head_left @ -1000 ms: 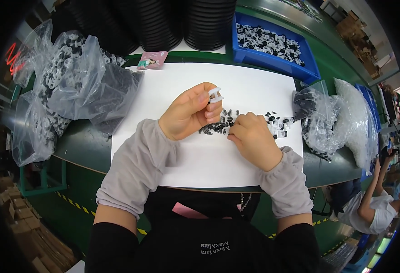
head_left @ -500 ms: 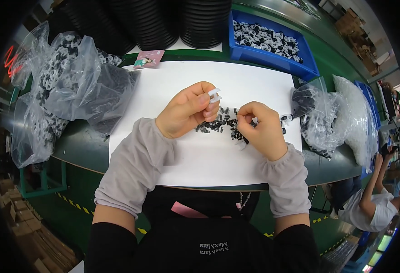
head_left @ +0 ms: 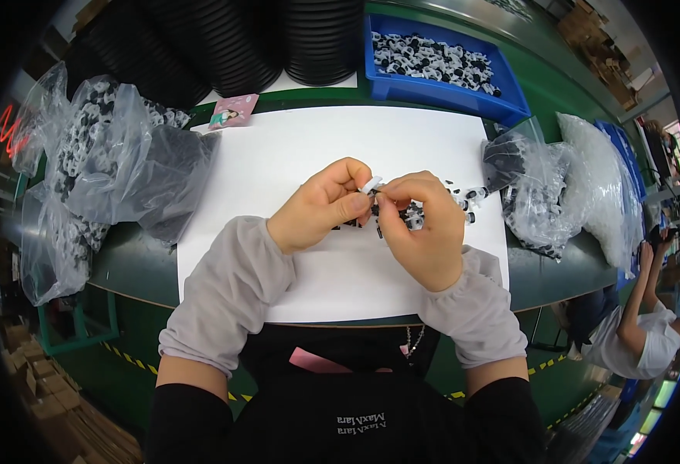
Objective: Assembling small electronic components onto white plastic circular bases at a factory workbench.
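My left hand pinches a small white plastic clip between thumb and forefinger above the white sheet. My right hand has come up against it, thumb and forefinger pressed together at the clip. A small dark piece shows between the right fingertips, touching or nearly touching the clip; its exact shape is hidden. Beneath and behind the hands lie small black parts, largely covered by the fingers. Loose white and black parts lie to the right of my right hand on the white sheet.
A blue bin of white and black parts stands at the back right. Clear bags of parts lie left and right. Black ribbed stacks and a pink packet are at the back. Another person is far right.
My right hand has moved left and up from the black parts to meet my left hand at the white clip. The left hand has dipped slightly. The whole view has shifted a little.
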The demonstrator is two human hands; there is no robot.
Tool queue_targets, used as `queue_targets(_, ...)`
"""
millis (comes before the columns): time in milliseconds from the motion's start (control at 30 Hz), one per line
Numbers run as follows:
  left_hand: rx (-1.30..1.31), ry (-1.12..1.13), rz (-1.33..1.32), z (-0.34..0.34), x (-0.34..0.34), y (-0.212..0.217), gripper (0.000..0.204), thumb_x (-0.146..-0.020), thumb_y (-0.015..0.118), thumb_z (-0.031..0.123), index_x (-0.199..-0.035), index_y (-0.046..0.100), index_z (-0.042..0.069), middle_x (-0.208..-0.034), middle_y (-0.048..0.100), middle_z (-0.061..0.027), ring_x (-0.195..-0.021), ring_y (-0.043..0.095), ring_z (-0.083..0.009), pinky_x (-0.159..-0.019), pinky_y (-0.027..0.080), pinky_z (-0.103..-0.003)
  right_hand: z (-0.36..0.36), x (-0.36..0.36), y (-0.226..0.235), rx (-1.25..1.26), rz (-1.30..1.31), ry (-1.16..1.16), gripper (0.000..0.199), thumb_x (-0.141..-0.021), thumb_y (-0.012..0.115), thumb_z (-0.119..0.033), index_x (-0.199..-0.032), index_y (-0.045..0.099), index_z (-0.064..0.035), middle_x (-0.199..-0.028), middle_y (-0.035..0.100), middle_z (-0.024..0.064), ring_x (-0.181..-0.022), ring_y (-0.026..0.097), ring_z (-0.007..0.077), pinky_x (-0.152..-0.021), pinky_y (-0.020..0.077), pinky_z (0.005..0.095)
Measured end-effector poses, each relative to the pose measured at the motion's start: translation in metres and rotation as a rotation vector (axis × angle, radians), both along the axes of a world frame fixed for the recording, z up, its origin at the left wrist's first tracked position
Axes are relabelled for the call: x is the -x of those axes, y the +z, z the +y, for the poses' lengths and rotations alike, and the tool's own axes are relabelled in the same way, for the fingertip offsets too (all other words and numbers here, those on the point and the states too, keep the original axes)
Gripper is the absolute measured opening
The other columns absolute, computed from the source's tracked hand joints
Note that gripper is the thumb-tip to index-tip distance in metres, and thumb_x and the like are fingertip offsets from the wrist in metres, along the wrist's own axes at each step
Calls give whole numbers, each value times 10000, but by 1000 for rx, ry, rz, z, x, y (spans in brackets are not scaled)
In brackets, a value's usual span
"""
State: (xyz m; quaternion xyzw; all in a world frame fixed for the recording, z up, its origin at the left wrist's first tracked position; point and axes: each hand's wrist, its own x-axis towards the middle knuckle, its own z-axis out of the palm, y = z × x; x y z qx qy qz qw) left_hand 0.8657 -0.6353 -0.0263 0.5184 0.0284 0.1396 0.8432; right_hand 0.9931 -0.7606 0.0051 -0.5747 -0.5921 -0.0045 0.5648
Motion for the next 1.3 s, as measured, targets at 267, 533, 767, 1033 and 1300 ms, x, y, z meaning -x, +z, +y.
queue_targets(267,18,139,0,-8,-3,-4,195,-904,632,142,-1003,476,78,-920,559,-5,-795,545,-74,-717,478,-219,1,1,-6,-84,-49,-33,226,-751,661,115,-826,506,-32,-809,647,97,-666,597,159,-603,472,244)
queue_targets(533,19,186,-37,-7,-5,-2,202,-899,627,98,-1025,478,48,-910,574,-32,-783,568,-90,-696,492,-228,-3,-6,-7,-4,-88,-72,187,-752,689,81,-878,589,-15,-863,672,109,-718,608,161,-660,477,256)
queue_targets(767,-2,190,-12,-4,-5,1,213,-937,582,155,-1079,457,54,-917,601,-66,-780,565,-112,-730,486,-246,-1,-31,5,367,309,218,167,-870,642,-68,-1005,650,31,-905,669,57,-791,595,111,-717,476,234)
queue_targets(1033,-204,475,131,0,-4,3,233,-937,580,137,-1138,509,43,-940,604,-35,-814,548,-78,-722,462,-223,46,-83,36,272,293,31,190,-873,656,-171,-893,694,14,-792,664,22,-703,544,63,-613,425,205)
queue_targets(1300,-1397,432,195,-11,4,7,587,-759,733,351,-1253,530,107,-1230,525,-147,-1192,447,-326,-1012,335,-464,-7,-104,26,469,-155,-339,525,-802,733,-263,-1202,569,35,-997,645,132,-825,597,185,-734,477,281)
